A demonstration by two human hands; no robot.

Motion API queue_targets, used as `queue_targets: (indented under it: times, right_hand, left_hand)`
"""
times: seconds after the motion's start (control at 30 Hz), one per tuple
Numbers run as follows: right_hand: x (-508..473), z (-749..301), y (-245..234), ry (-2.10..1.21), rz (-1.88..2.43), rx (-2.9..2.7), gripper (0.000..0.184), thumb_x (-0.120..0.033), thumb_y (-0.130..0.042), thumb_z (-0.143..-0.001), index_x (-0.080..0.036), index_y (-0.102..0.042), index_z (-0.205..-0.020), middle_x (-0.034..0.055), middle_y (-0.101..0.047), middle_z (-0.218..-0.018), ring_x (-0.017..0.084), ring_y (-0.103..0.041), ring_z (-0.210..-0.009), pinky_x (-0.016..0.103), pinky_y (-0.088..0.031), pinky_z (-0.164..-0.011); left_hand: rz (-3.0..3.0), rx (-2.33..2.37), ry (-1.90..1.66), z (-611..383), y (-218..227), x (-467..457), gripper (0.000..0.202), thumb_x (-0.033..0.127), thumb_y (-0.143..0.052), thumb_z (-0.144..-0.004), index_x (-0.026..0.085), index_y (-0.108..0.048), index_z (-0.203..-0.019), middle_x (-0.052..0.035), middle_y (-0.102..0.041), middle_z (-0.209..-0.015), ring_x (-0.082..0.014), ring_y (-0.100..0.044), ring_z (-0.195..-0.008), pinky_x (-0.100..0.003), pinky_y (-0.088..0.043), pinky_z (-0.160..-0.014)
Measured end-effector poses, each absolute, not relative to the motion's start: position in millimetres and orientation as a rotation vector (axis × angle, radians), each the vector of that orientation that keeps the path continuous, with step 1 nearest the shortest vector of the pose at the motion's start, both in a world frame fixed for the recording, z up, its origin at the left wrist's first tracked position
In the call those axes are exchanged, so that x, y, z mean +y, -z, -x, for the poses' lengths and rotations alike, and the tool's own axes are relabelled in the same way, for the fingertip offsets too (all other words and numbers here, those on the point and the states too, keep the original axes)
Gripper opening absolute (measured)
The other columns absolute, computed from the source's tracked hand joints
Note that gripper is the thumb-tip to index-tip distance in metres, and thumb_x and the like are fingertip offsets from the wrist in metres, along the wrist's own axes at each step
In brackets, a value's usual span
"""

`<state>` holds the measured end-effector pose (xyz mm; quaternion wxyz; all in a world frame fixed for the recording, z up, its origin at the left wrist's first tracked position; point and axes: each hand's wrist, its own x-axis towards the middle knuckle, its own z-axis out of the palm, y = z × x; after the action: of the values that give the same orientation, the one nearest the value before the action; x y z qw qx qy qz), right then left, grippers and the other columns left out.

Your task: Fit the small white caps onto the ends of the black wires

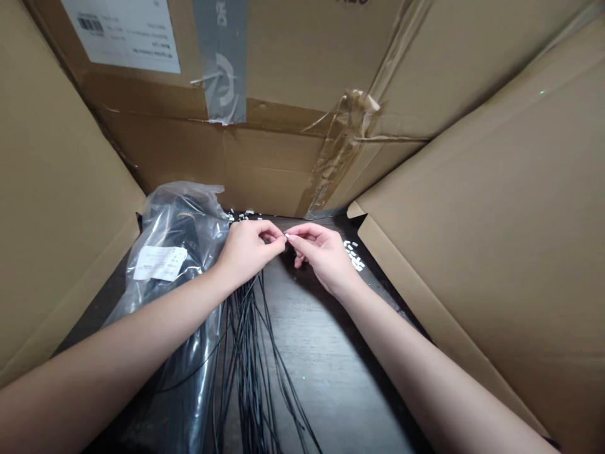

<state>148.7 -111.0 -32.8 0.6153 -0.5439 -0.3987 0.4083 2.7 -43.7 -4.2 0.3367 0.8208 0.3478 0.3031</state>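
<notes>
My left hand (250, 249) is closed in a pinch, with what looks like the thin dark end of a black wire at its fingertips; most of it is hidden by the fingers. Thumb and forefinger of my right hand (324, 252) grip a small white plastic piece (287, 236). The two hands' fingertips meet at that piece, above the dark table. Below my left wrist, a loose bundle of long black wires (250, 359) runs toward the near edge of the view.
Left of the wires lies a clear plastic bag (163, 217) with dark contents and a white label (159, 263). Several small white pieces (354, 257) lie right of my right hand, and more white pieces (246, 215) lie at the back. Cardboard walls (274, 154) enclose the dark table (326, 359).
</notes>
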Motion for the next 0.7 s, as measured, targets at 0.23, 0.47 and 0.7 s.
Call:
queue_targets:
  times: [0.23,0.47,0.7]
  right_hand:
    - [-112.4,-148.2,30.3,-0.976,1.228,-0.904,0.030,-0.039,-0.082,-0.064,-0.017,-0.070,-0.080,-0.0021,-0.061,-0.063,0.007,-0.047,-0.046,0.022,-0.046,-0.040]
    - [-111.1,-149.8,33.4,-0.985,1.220,-0.901,0.027,-0.037,-0.081,-0.066,-0.016,-0.070,-0.080,-0.0026,-0.060,-0.062,0.007,-0.046,-0.046,0.021,-0.044,-0.040]
    - [-112.0,-148.4,31.7,-0.968,1.241,-0.932,0.029,-0.039,-0.079,-0.067,-0.016,-0.070,-0.080,-0.0032,-0.058,-0.059,0.008,-0.047,-0.046,0.022,-0.045,-0.040]
  left_hand:
    - [-2.163,0.897,-0.804,-3.0,4.5,-42.8,0.011,0.021,-0.063,-0.075,0.017,-0.072,-0.070,0.0008,-0.069,-0.066,-0.0118,-0.058,-0.058,-0.024,-0.046,-0.064]
    - [-2.122,0.885,-0.791,-2.9,5.5,-43.1,0.012,0.022,-0.063,-0.075,0.016,-0.073,-0.072,-0.0002,-0.070,-0.066,-0.0115,-0.058,-0.059,-0.023,-0.045,-0.062]
    - [-2.098,0.900,-0.774,-3.2,6.4,-43.3,0.013,0.023,-0.063,-0.074,0.015,-0.073,-0.070,-0.0014,-0.071,-0.066,-0.0131,-0.060,-0.060,-0.023,-0.045,-0.060]
